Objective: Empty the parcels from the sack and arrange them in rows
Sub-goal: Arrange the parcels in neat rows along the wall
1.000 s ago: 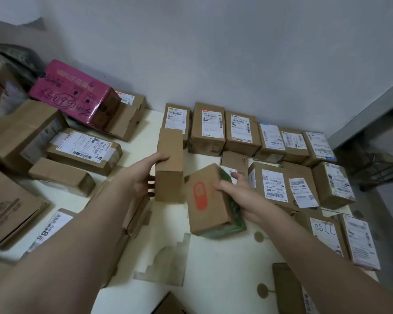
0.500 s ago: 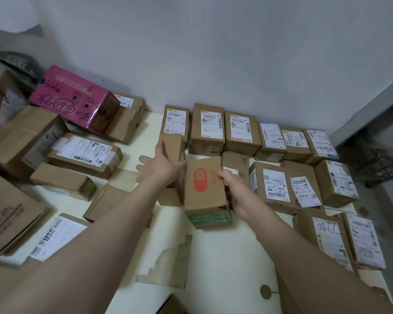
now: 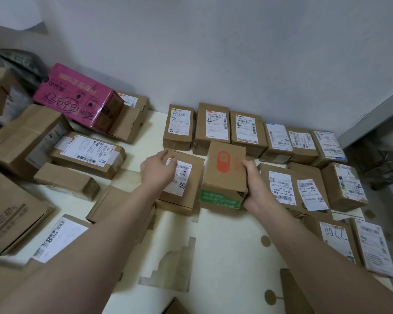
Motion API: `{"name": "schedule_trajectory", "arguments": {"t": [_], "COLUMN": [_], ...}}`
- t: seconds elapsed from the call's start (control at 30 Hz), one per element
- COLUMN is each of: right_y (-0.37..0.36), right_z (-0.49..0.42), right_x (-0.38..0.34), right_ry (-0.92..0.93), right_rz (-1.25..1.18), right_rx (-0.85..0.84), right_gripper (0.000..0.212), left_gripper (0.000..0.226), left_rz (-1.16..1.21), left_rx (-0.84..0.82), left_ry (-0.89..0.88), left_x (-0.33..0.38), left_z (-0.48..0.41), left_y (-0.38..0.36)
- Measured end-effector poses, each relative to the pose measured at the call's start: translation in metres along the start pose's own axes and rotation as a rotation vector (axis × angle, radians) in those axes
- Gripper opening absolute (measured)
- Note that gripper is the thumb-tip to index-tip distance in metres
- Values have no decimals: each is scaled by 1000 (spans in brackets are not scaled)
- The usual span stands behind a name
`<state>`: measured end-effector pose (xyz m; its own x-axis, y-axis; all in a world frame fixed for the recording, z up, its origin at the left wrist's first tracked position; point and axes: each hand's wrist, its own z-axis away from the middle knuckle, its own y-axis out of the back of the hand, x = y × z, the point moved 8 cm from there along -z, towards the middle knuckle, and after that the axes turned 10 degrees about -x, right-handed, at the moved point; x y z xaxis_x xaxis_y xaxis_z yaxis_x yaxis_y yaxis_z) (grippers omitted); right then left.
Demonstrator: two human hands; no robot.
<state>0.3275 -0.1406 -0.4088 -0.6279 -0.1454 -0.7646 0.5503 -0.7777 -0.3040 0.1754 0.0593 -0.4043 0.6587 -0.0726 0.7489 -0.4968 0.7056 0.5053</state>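
On the pale mat (image 3: pixel 222 250) by the wall (image 3: pixel 213 53), my left hand (image 3: pixel 158 171) now rests loose-fingered on the labelled box (image 3: pixel 184 189) I just laid flat, while my right hand (image 3: pixel 256 186) grips the red-marked box (image 3: pixel 225 173) beside it, filling the second row.

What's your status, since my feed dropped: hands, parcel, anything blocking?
Left hand rests on labelled box. Right hand grips red-stamped box at second row. Tight gap between labelled box and next parcel; nothing else blocking.
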Motion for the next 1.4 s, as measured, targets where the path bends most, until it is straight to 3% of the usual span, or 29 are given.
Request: {"name": "schedule_trajectory", "arguments": {"t": [0.13,0.23,0.27,0.37,0.4,0.53,0.63,0.7,0.77,0.83,0.9,0.97,1.07,1.2,1.27,1.4], "right_y": [-4,1,5,8,12,26,42,51,48,33,19,20,23,21,26,53], "right_z": [4,6,8,20,23,40,48,51,58,64,67,68,68,72,74,83], "right_x": [10,16,15,9,11,30,43,45,38,33,42,50,50,59,67,50], "right_ry": [-30,-32,-29,-41,-52,-191,-259,-244,-149,-80,-146,-266,-331,-342,-372,-419], "right_rz": [-34,176,248,515,579,572,602,741,918,1150,1352,1439,1498,1461,1406,1346], "right_rx": [-123,-1,48,73,53,-53,8,103,145,84,-9,18,120,115,157,348], "right_gripper": [30,42,55,111,116,82,77,86,89,86,92,105,114,119,117,105], "left_gripper": [60,45,40,55,52,42,61,78,90,81,69,67,69,65,67,63], "left_rz": [280,307,281,228,226,207,-131,-324,-444,-518,-480,-421,-373,-306,-345,-416], "left_rx": [-219,-246,-250,-252,-254,-189,-27,73,64,-12,-60,-110,-162,-146,-120,88], "left_ry": [-36,-61,-62,-70,-71,-34,-7,49,123,161,131,76,-12,-63,-25,-50], "left_x": [17,22,23,22,23,14,1,-6,-18,-25,-23,-18,-9,0,0,12], "left_z": [9,14,17,24,30,40,43,47,47,43,42,43,45,49,52,63], "left_y": [-35,-47,-50,-60,-63,-67,-56,-42,-35,-37,-45,-62,-91,-109,-111,-97]}}
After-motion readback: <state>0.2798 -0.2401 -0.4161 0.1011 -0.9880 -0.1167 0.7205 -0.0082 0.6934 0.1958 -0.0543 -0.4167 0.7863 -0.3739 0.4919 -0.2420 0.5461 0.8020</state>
